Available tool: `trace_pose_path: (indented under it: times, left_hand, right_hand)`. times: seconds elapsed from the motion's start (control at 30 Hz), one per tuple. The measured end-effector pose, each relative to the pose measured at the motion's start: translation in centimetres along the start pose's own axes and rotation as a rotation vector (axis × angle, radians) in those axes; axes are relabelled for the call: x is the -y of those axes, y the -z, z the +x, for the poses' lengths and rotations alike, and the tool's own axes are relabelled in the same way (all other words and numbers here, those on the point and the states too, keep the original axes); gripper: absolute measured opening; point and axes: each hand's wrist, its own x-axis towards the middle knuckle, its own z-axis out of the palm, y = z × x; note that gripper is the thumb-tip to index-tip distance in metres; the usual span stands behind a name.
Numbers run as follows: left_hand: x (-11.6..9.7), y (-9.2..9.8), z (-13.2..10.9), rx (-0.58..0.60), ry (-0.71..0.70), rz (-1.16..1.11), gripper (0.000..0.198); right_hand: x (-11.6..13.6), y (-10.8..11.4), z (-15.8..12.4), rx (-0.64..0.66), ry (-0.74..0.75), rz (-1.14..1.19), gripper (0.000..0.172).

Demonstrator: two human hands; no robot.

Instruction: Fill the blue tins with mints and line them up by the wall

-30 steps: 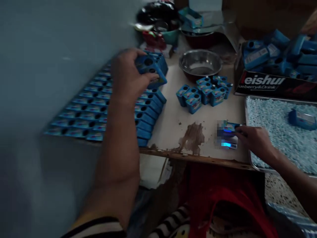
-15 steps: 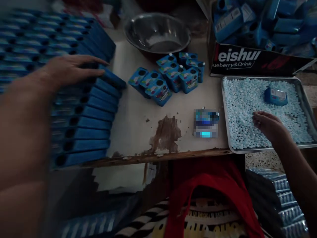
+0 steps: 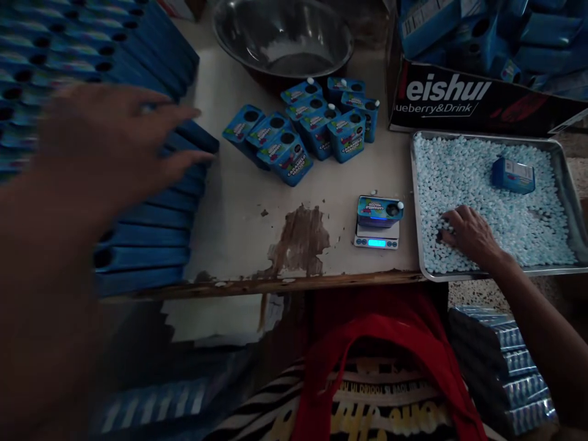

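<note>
My left hand [image 3: 119,147], smeared by motion, is over the rows of blue boxes [image 3: 151,236] at the left. Its thumb and fingers are apart and hold nothing visible. My right hand [image 3: 475,239] reaches into the pale blue candies [image 3: 505,165] in the metal tray [image 3: 418,202]; its fingers are apart and the tips dip among the pieces. One blue box [image 3: 513,175] lies on the candies behind that hand. Left of the tray, a small digital scale [image 3: 376,239] with a lit display carries another small blue box [image 3: 379,210].
Several small blue cartons [image 3: 316,122] stand grouped mid-table, some with a white candy on top. Behind them is a steel bowl [image 3: 285,37]. A black cardboard box [image 3: 459,98] full of blue cartons stands behind the tray. Worn wood shows near the table edge [image 3: 257,285].
My left hand has opened wider and come off the nearest box it was touching. My right hand has moved left and down into the candies, its fingers spreading from a closed shape.
</note>
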Motion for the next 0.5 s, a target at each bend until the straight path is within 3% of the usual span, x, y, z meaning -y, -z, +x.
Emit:
trace_pose_path:
  times: [0.1,0.17,0.23,0.33,0.4,0.5]
  left_hand:
    - [-3.0,-1.1,-2.4,0.034,-0.131,0.005,0.062]
    - [-4.7,-2.4,-3.7,0.040,-0.118,-0.036,0.052]
    - [-6.4,-3.9,-4.6,0.035,-0.089,-0.089,0.052]
    - [-9.2,-5.8,-5.6,0.016,-0.070,-0.258,0.053]
    - [-11.4,-7.0,-5.9,0.023,-0.051,-0.418,0.060]
    - [-14.5,-8.7,-5.9,0.051,-0.011,-0.620,0.075]
  right_hand:
    - [-0.8,0.4,1.7,-0.046,-0.096,0.249,0.026]
    - [-1.2,0.7,2.7,-0.176,-0.267,0.547,0.027]
    - [-1.4,1.0,3.5,-0.277,-0.419,0.933,0.030]
    - [-1.5,1.6,4.0,-0.244,-0.486,1.418,0.035]
    - [-1.5,2.2,4.1,-0.180,-0.518,1.552,0.039]
    - [-0.9,2.9,4.1,-0.162,-0.565,1.550,0.043]
